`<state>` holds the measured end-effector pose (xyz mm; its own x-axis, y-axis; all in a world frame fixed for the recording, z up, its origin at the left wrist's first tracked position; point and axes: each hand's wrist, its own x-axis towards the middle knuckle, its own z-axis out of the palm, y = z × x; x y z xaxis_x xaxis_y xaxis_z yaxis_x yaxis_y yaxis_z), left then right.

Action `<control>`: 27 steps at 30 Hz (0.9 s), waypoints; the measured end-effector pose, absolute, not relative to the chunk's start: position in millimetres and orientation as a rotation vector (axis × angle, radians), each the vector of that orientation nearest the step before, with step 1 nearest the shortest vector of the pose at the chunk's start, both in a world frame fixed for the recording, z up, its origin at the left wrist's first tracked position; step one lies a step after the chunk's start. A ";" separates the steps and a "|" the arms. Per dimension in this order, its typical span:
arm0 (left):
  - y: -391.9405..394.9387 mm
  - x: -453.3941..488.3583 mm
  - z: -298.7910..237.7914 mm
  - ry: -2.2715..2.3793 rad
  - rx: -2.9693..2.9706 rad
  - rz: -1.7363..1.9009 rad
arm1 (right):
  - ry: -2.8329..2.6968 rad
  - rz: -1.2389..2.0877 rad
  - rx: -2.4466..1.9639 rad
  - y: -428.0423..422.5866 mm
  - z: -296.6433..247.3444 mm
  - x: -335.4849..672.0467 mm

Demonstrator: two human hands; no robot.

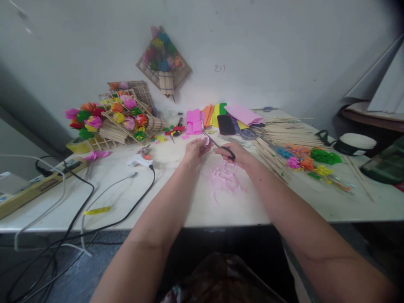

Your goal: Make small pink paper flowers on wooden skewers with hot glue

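My right hand (pixel 237 155) is closed on black-handled scissors (pixel 221 147), whose blades point up and left toward my left hand. My left hand (pixel 195 150) pinches a small piece of pale pink paper (pixel 205 140) at the scissor tips. Both hands hover over the middle of the white table (pixel 176 202). Below them lies a scatter of pink paper cuttings (pixel 225 179).
A white glue gun (pixel 139 160) with a black cord lies left of my hands. Paper flowers on stick frames (pixel 116 120) are heaped at the back left. Folded coloured paper (pixel 217 114), a phone (pixel 226 124), bamboo sticks (pixel 284 136) and small flowers (pixel 311 162) lie right. A power strip (pixel 41 183) is far left.
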<state>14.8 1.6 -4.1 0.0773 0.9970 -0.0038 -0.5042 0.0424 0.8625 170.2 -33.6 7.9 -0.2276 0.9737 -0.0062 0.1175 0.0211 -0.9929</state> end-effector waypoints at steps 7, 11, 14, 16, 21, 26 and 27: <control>0.8 12.9 -2.9 0.798 0.836 1.358 | -1.481 1.316 -1.187 -35.2 8.8 170.3; 1.2 11.8 -4.7 0.802 0.874 1.352 | -1.502 1.307 -1.181 -33.4 6.6 171.0; 2.3 11.2 -6.4 0.812 0.893 1.329 | -1.515 1.294 -1.192 -33.1 6.1 171.6; 2.9 10.9 -6.6 0.824 0.893 1.317 | -1.518 1.287 -1.197 -33.6 6.5 171.6; 3.0 10.1 -5.1 0.823 0.906 1.310 | -1.512 1.297 -1.195 -34.9 8.5 170.8; 1.1 8.6 -3.3 0.805 0.904 1.302 | -1.497 1.313 -1.206 -33.6 8.0 171.8; 0.5 8.5 -2.9 0.807 0.906 1.301 | -1.503 1.307 -1.213 -33.2 7.4 172.1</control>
<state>8.5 0.5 -2.9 0.1062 0.9943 0.0056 -0.4369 0.0416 0.8985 172.1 -33.2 7.4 -0.2328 0.9722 -0.0258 0.1608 0.0124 -0.9869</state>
